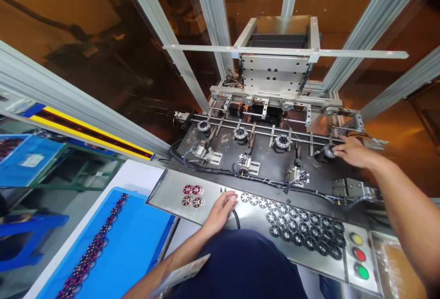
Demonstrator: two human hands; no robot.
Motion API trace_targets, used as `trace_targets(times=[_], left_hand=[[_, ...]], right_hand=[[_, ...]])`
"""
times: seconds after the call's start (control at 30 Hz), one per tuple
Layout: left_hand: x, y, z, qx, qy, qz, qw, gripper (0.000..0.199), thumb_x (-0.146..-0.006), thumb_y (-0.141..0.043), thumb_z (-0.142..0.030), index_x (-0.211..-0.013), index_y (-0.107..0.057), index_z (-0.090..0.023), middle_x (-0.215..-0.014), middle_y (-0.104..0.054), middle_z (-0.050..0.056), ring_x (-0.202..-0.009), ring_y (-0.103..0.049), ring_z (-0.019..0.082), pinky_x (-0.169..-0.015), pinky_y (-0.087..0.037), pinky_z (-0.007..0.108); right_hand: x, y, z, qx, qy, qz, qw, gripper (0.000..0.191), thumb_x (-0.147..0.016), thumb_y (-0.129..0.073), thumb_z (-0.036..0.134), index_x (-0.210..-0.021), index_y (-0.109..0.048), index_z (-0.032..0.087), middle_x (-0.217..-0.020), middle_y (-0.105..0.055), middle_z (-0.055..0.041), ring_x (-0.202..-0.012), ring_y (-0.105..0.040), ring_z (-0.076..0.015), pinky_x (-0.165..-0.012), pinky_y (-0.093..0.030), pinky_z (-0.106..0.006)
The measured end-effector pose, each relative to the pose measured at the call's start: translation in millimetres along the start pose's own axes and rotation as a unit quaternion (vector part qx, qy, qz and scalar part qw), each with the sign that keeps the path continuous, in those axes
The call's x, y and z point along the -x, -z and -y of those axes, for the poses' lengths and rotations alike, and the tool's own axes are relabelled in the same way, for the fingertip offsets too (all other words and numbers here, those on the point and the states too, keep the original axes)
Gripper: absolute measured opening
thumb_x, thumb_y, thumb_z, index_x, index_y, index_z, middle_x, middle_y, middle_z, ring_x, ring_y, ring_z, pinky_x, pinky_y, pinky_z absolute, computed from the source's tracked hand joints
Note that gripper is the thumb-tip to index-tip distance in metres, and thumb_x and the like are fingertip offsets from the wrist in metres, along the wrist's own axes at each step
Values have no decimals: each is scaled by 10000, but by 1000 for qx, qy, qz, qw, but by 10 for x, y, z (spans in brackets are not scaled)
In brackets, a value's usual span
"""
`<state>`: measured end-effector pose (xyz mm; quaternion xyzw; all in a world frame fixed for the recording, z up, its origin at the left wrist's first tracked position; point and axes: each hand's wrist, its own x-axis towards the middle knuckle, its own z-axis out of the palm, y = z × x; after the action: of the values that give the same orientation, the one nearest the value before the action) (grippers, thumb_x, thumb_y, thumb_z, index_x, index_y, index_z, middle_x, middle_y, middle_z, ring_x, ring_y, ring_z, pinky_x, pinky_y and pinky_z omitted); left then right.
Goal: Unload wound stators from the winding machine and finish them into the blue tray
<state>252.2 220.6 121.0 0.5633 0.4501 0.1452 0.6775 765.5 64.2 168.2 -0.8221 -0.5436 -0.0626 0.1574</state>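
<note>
My right hand (354, 152) reaches to the rightmost fixture of the machine, its fingers closed at the edge of a round black-and-silver spoked part (329, 152) seated there. Similar round parts sit on the other fixtures, including one part (282, 141) just left of it. My left hand (222, 207) rests over the metal ledge (168, 189), fingers curled together with the thumb; whatever they may hold is hidden. Right of it, rows of black spoked rings (303, 229) lie on the ledge. Left of it sit several red-and-silver round parts (191, 196).
A blue tray (137, 239) at left holds a line of red-and-black round parts (92, 248). Yellow, red and green buttons (359, 255) sit at the ledge's right end. Cables (220, 170) and small sensor brackets (248, 164) stand before the fixtures. Aluminium posts (161, 33) frame the machine.
</note>
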Motion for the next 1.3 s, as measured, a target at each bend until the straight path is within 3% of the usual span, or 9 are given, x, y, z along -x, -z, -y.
trace_targets(times=[0.1,0.3,0.47,0.6,0.8,0.9,1.03,1.17,1.3], left_hand=[[55,33,-41,1,-16,-5,1000,837,-630,-670,-857,-1107,-622,-170,-1199,-720,168,-1079,-719,309,-995,-537,482],[262,230,-167,8,-73,-30,997,725,-711,-683,-774,-1115,-635,-173,-1205,-728,154,-1108,-709,295,-1073,-503,483],[388,592,-160,-6,-134,-139,981,623,-771,-672,-715,-1078,-646,-173,-1136,-755,137,-1000,-742,268,-989,-560,447],[392,747,-158,-6,-165,-194,967,591,-821,-637,-687,-1089,-647,-161,-1125,-764,144,-961,-748,257,-900,-593,419],[418,735,-179,14,-199,-206,958,574,-815,-656,-666,-1073,-665,-154,-1107,-771,150,-977,-752,262,-886,-598,404],[446,731,-146,23,-208,-215,954,539,-801,-688,-637,-1049,-685,-159,-1080,-781,137,-996,-748,261,-953,-578,416],[503,818,-76,31,-207,-249,946,507,-810,-687,-617,-1045,-697,-168,-1074,-786,123,-1034,-737,258,-992,-560,413],[585,982,75,31,-189,-316,929,520,-836,-645,-632,-1055,-684,-162,-1077,-781,126,-1042,-727,252,-1015,-537,416],[568,1136,292,20,-162,-368,915,557,-824,-622,-676,-1041,-665,-164,-1047,-782,126,-1026,-727,260,-1013,-533,435]], right_hand=[[-13,18,14,40,-2,66,997,224,-959,-662,380,-956,-674,156,-1037,-685,-53,-1048,-645,-203,-974,-533,-450],[283,212,208,100,-3,66,993,197,-942,-634,266,-1101,-690,163,-1408,-573,-123,-1346,-490,-292,-1083,-455,-533],[600,192,377,112,18,99,989,575,-801,-468,53,-1325,-655,199,-1508,-515,-147,-1362,-505,-368,-870,-570,-484],[653,202,439,121,28,105,987,672,-718,-448,48,-1342,-653,190,-1500,-515,-167,-1309,-560,-382,-862,-586,-514],[248,384,750,145,111,68,981,452,-841,-442,114,-1213,-698,101,-1408,-569,-258,-1348,-486,-477,-967,-482,-711],[-160,280,1013,121,198,71,970,539,-845,-436,87,-1351,-620,123,-1501,-511,-182,-1424,-437,-380,-1077,-477,-619],[-523,12,1258,92,299,108,944,712,-753,-413,-6,-1419,-572,187,-1514,-518,-79,-1441,-438,-284,-1101,-504,-520],[-586,-113,1228,90,351,127,923,817,-664,-416,-44,-1416,-581,229,-1512,-516,-41,-1440,-441,-267,-1103,-508,-499],[-546,-95,1170,110,368,111,916,755,-713,-392,-49,-1402,-598,181,-1509,-516,-65,-1430,-456,-265,-1077,-527,-439]])
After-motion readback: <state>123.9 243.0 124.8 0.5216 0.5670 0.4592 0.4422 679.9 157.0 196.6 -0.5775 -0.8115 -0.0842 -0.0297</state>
